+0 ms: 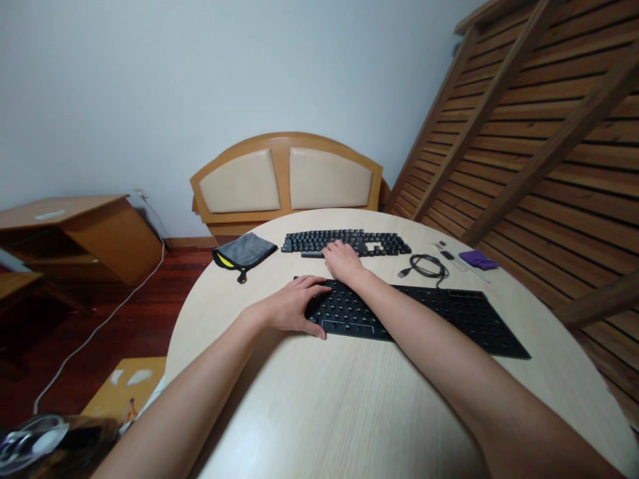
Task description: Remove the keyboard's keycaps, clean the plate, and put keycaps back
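Note:
A black keyboard base without its keycaps lies near the middle of the round table. My left hand grips its left end, with the thumb at the front edge and the fingers over the far side. Beyond the base, loose black keycaps are laid out in keyboard order, with a gap right of the middle. My right hand reaches across the base to the near edge of these keycaps. Its fingers are bent and close together; whatever is between the fingertips is hidden. A long space bar keycap lies just left of it.
A grey cloth pouch with a yellow lining lies on the table at the left. Toward the right are a coiled USB cable, small slim tools and a folded purple cloth. Wooden slats lean at the right.

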Available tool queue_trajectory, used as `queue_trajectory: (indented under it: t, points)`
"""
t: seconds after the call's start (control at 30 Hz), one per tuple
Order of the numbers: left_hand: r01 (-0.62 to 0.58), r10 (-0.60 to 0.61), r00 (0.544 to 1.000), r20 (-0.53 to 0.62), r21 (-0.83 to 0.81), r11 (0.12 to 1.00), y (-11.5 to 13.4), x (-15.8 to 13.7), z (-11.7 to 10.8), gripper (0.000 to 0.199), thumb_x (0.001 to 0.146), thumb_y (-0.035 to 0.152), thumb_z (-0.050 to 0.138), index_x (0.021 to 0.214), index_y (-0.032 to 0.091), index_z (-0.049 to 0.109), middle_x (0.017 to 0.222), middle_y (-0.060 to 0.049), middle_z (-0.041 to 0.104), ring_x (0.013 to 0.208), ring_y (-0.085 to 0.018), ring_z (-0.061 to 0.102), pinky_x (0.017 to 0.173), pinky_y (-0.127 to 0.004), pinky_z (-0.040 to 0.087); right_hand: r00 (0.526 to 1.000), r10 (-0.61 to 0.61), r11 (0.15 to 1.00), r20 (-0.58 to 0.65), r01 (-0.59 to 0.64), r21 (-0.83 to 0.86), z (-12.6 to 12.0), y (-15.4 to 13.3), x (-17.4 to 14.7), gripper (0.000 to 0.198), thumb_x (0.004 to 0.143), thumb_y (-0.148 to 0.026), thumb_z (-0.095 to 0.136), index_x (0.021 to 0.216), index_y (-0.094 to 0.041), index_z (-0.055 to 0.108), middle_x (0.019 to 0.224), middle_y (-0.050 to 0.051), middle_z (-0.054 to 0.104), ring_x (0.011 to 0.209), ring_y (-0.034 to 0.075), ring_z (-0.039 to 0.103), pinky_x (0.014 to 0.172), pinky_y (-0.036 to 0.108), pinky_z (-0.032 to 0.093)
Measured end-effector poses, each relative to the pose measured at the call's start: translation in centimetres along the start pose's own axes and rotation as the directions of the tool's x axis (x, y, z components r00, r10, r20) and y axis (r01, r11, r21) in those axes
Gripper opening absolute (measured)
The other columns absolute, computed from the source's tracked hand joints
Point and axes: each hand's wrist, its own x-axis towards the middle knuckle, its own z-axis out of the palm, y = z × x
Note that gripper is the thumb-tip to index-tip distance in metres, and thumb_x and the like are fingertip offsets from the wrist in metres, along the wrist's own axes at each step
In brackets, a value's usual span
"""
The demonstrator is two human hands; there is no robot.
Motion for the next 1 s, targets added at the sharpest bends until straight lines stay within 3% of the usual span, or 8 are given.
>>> queue_trajectory:
  t: [0.27,0.47,0.6,0.73,0.83,1.0]
  points:
    - [0.028,-0.029,0.999,0.026,0.019,0.999,-0.2,0.0,0.1,0.100,0.065,0.067,0.080,0.144,0.014,0.049,0.153,-0.022,0.040,0.140,-0.039,0.037,0.116,-0.055,0.030,1.000,-0.016,0.997,-0.010,0.017,0.079,-0.7,0.1,-1.0,0.025,0.097,-0.013,0.046,0.112,-0.013,0.067,0.113,0.016,0.069,0.106,0.028,0.064,0.090,0.037,0.047]
    - [0.028,-0.027,0.999,0.027,-0.013,1.000,0.1,-0.1,-0.3,0.096,0.067,0.067,0.079,0.143,0.018,0.049,0.154,-0.019,0.040,0.141,-0.038,0.036,0.116,-0.056,0.030,0.994,0.050,0.980,-0.101,-0.029,0.199,-2.2,1.3,-6.6,0.025,0.101,-0.023,0.046,0.122,-0.019,0.060,0.121,0.009,0.066,0.103,0.023,0.066,0.087,0.033,0.051]
    - [0.041,-0.039,0.999,0.023,-0.106,0.994,0.5,-0.2,-0.9,0.082,0.077,0.060,0.074,0.141,0.017,0.049,0.149,-0.019,0.047,0.138,-0.035,0.042,0.115,-0.054,0.033,0.982,0.086,0.883,-0.170,0.004,0.470,-2.8,2.5,-11.9,0.021,0.099,-0.022,0.048,0.113,-0.020,0.064,0.114,0.008,0.068,0.105,0.024,0.065,0.092,0.037,0.051]
    - [0.054,-0.068,0.995,-0.076,-0.170,0.984,1.1,-0.3,-1.3,0.064,0.087,0.050,0.068,0.139,0.016,0.050,0.137,-0.016,0.058,0.126,-0.030,0.054,0.109,-0.047,0.040,0.991,0.082,0.807,-0.108,-0.003,0.591,-3.2,3.2,-15.4,0.022,0.097,-0.026,0.050,0.110,-0.022,0.067,0.112,0.008,0.070,0.104,0.025,0.066,0.094,0.041,0.052]
    - [-0.027,0.008,0.993,-0.117,-0.165,0.986,2.1,-0.1,-1.4,0.054,0.089,0.047,0.067,0.134,0.020,0.055,0.129,-0.013,0.064,0.117,-0.027,0.059,0.102,-0.043,0.045,0.997,0.039,0.776,-0.059,0.007,0.631,-3.7,3.1,-16.2,0.023,0.096,-0.028,0.053,0.111,-0.024,0.069,0.113,0.007,0.072,0.105,0.025,0.067,0.095,0.042,0.052]
    - [-0.086,0.082,0.993,-0.086,-0.051,0.995,4.0,0.4,-1.5,0.034,0.096,0.045,0.060,0.115,0.018,0.069,0.105,-0.009,0.072,0.097,-0.023,0.065,0.089,-0.036,0.048,1.000,0.015,0.703,-0.014,-0.001,0.711,-4.5,2.2,-16.1,0.023,0.094,-0.028,0.056,0.111,-0.023,0.071,0.113,0.006,0.074,0.104,0.024,0.068,0.094,0.039,0.053]
